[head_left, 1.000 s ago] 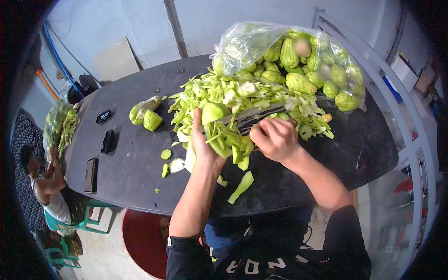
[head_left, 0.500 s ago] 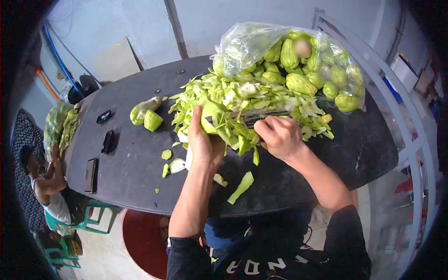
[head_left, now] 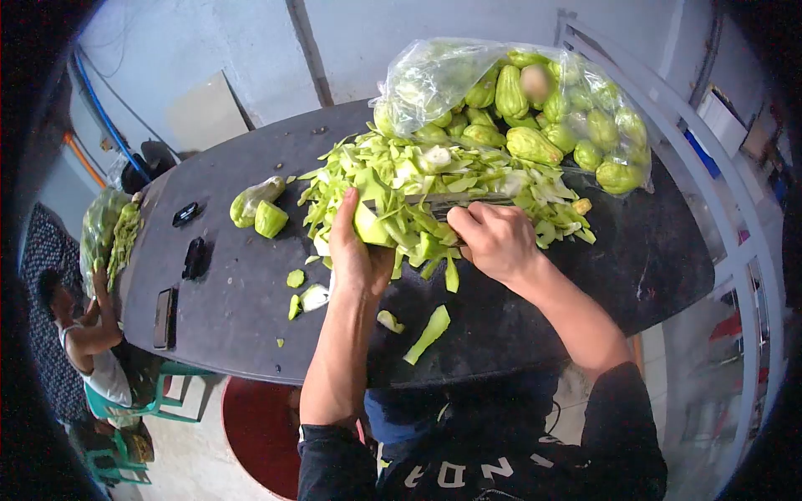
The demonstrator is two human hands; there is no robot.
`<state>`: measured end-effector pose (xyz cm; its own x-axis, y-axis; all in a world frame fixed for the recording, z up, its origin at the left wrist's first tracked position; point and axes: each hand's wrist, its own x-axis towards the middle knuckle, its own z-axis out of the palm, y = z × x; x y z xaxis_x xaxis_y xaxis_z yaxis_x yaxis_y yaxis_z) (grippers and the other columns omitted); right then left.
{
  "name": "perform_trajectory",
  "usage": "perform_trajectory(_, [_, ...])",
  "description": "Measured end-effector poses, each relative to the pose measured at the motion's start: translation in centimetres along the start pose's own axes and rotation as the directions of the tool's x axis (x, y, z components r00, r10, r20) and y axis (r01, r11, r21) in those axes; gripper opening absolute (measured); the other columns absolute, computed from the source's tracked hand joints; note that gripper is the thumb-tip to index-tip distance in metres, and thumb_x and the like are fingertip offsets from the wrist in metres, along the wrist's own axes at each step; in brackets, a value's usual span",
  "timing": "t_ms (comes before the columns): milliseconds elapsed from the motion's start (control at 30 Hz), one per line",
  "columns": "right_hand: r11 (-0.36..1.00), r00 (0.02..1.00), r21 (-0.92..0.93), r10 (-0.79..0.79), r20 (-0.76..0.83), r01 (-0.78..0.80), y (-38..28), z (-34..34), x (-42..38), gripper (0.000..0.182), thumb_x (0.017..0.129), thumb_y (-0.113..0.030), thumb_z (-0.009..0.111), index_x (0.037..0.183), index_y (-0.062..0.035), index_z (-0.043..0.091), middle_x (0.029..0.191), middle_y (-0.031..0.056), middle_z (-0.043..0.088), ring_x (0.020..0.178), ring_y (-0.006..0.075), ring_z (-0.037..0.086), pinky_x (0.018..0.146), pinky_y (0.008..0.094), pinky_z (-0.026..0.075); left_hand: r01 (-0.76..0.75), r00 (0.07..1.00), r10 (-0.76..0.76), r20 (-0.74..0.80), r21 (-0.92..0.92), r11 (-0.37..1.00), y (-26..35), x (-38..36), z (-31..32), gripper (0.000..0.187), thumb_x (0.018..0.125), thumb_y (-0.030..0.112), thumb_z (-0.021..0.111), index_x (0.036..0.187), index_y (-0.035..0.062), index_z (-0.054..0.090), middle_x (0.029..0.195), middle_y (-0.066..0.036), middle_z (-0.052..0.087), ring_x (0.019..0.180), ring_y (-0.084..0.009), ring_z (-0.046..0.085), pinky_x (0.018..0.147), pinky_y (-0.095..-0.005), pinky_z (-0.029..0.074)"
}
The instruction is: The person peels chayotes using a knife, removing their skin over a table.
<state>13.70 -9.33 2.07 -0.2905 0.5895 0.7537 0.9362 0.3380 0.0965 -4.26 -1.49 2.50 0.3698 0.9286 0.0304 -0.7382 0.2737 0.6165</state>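
Observation:
My left hand (head_left: 361,263) grips a pale green chayote (head_left: 368,224), its thumb along the side. In my right hand (head_left: 499,242) is a knife (head_left: 455,203), its blade pointing left toward the chayote and partly hidden by green strips. Beneath and beyond both hands spreads a heap of chayote peelings (head_left: 401,163). One long peel strip (head_left: 429,334) lies nearer to me on the dark table (head_left: 501,334). Left of the heap rest a whole-looking chayote (head_left: 253,200) and a cut chayote piece (head_left: 271,219).
A clear plastic bag (head_left: 430,79) full of chayotes stands behind the heap. Along the table's left lie a phone-like object (head_left: 164,319) and small black items (head_left: 194,259). A red tub (head_left: 259,442) sits below. Another person (head_left: 92,342) handles bagged greens. A metal railing (head_left: 735,263) runs right.
My right hand has shifted slightly left with the knife, closer to the chayote. My left hand still grips the chayote. The whole view has shifted slightly.

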Motion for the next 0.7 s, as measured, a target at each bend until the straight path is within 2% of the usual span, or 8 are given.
perform_trajectory(200, [0.999, 1.0, 0.034, 0.028, -0.007, -0.027, 0.7, 0.6, -0.4, 0.008, 0.082, -0.01, 0.058, 0.089, -0.011, 0.056, 0.067, 0.0079, 0.059, 0.056, 0.027, 0.066, 0.048, 0.0396, 0.053, 0.07, 0.997, -0.071, 0.036, 0.029, 0.997, 0.0, -0.4, -0.4, 0.045, 0.098, 0.037, 0.049, 0.128, 0.0031, 0.05, 0.12, -0.014, 0.062, 0.106, -0.0263, 0.062, 0.091, -0.0432, 0.05])
perform_trajectory(267, [0.992, 0.994, 0.067, 0.106, -0.024, -0.104, 1.2, 0.7, -0.4, 0.027, 0.066, -0.004, 0.072, 0.086, -0.0104, 0.055, 0.069, 0.0059, 0.059, 0.061, 0.0281, 0.064, 0.052, 0.0398, 0.051, 0.19, 0.96, -0.198, 0.199, 0.061, 0.98, 0.2, -0.7, -0.4, 0.045, 0.098, 0.039, 0.049, 0.125, 0.0036, 0.05, 0.115, -0.015, 0.063, 0.101, -0.0267, 0.063, 0.076, -0.0432, 0.053])
perform_trajectory(300, [0.989, 0.993, 0.082, 0.12, -0.001, -0.12, 1.5, 0.8, -0.5, 0.027, 0.068, -0.003, 0.071, 0.089, -0.0097, 0.055, 0.07, 0.0068, 0.06, 0.062, 0.0296, 0.065, 0.053, 0.0407, 0.051, 0.15, 0.974, -0.164, 0.157, 0.097, 0.984, -0.1, -1.1, 0.6, 0.046, 0.098, 0.041, 0.047, 0.124, 0.0036, 0.051, 0.11, -0.015, 0.064, 0.097, -0.0265, 0.063, 0.066, -0.0413, 0.051])
perform_trajectory(400, [0.984, 0.987, 0.074, 0.158, 0.033, -0.16, 2.2, 1.1, -0.5, 0.028, 0.069, -0.002, 0.069, 0.092, -0.0088, 0.054, 0.071, 0.0083, 0.061, 0.063, 0.0319, 0.065, 0.054, 0.0417, 0.051, 0.198, 0.958, -0.215, 0.191, 0.105, 0.975, -0.4, -0.8, 0.2, 0.047, 0.097, 0.042, 0.047, 0.124, 0.0029, 0.051, 0.111, -0.016, 0.064, 0.094, -0.0269, 0.064, 0.065, -0.0407, 0.052])
perform_trajectory(433, [0.98, 0.978, 0.042, 0.192, 0.076, -0.196, 2.7, 1.7, -0.6, 0.013, 0.083, -0.009, 0.057, 0.096, -0.0103, 0.054, 0.072, 0.0124, 0.066, 0.065, 0.0349, 0.068, 0.053, 0.0465, 0.054, 0.193, 0.958, -0.22, 0.185, 0.154, 0.969, -0.3, -0.7, 0.0, 0.048, 0.097, 0.043, 0.047, 0.124, 0.0033, 0.051, 0.11, -0.016, 0.063, 0.092, -0.0287, 0.064, 0.065, -0.0408, 0.052])
perform_trajectory(533, [0.963, 0.96, -0.005, 0.267, 0.082, -0.268, 3.7, 2.1, -0.6, 0.013, 0.084, -0.007, 0.057, 0.096, -0.0095, 0.054, 0.072, 0.0129, 0.066, 0.065, 0.0356, 0.068, 0.053, 0.0476, 0.053, 0.226, 0.941, -0.228, 0.25, 0.039, 0.973, -0.3, -0.6, -0.2, 0.047, 0.098, 0.042, 0.046, 0.125, 0.0044, 0.051, 0.108, -0.016, 0.062, 0.091, -0.0308, 0.064, 0.065, -0.0406, 0.053])
perform_trajectory(667, [0.956, 0.951, -0.024, 0.294, 0.091, -0.293, 3.6, 1.5, -0.8, 0.014, 0.082, -0.005, 0.055, 0.096, -0.0076, 0.053, 0.072, 0.0133, 0.066, 0.065, 0.0364, 0.067, 0.054, 0.0477, 0.053, 0.187, 0.982, -0.186, 0.028, -0.249, 0.95, -0.2, 0.6, -1.0, 0.048, 0.098, 0.043, 0.05, 0.125, 0.0038, 0.05, 0.111, -0.016, 0.058, 0.102, -0.0327, 0.059, 0.08, -0.0443, 0.056])
perform_trajectory(700, [0.957, 0.953, -0.018, 0.289, 0.089, -0.289, 3.5, 1.7, -0.8, 0.014, 0.082, -0.005, 0.055, 0.096, -0.0076, 0.053, 0.072, 0.0133, 0.066, 0.065, 0.0364, 0.067, 0.054, 0.0477, 0.053, 0.18, 0.984, -0.179, 0.025, -0.248, 0.952, 0.0, 0.7, -0.9, 0.048, 0.098, 0.043, 0.05, 0.125, 0.0038, 0.05, 0.111, -0.016, 0.058, 0.102, -0.0327, 0.059, 0.08, -0.0443, 0.056])
